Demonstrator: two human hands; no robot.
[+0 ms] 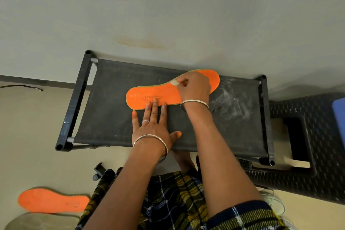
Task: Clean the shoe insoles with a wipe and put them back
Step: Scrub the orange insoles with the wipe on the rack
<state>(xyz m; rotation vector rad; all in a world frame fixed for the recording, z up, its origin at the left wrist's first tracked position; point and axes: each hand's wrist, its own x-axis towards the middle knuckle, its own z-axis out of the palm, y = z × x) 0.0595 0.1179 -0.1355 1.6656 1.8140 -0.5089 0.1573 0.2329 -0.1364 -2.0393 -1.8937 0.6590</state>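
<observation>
Insole (139,93) print unreadable, left hand (153,127) flat pressing it, right hand (195,87) pinching wipe (174,82)

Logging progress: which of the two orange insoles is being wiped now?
The insole on the rack: the left hand presses it, the right hand holds a wipe on it. The other insole lies untouched on the floor.

An orange insole (149,97) lies on the dark shelf (112,117), wipe (175,82) on it; second insole (54,200) on the floor (37,136).
</observation>
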